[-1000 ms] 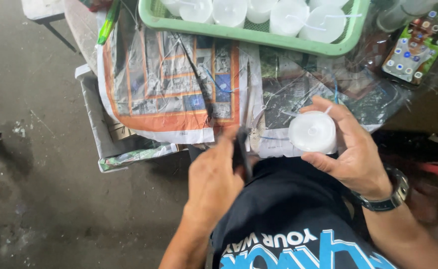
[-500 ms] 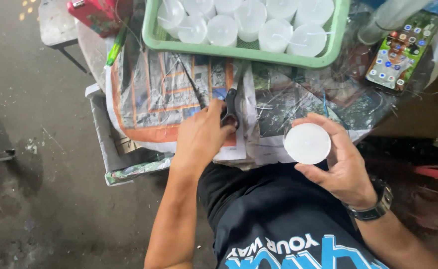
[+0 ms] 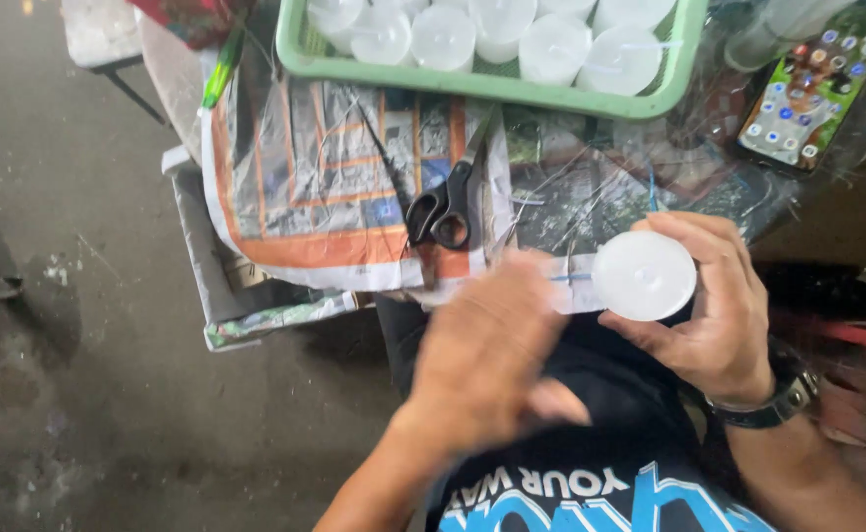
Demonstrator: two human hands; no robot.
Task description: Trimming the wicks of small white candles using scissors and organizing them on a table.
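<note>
My right hand grips a round white candle, its flat end facing up, just off the table's near edge. My left hand is blurred in motion in front of my chest, just left of the candle, and I see nothing in it. Black-handled scissors lie on the newspaper-covered table, apart from both hands. A green tray at the back holds several white candles.
A smartphone with a lit screen lies at the far right of the table. Clear plastic film covers the table's right part. A green pen sits at the left edge. Grey concrete floor spreads to the left.
My left hand let go of the scissors on the newspaper and pulled back toward my chest and the candle. The right hand kept the candle in about the same place.
</note>
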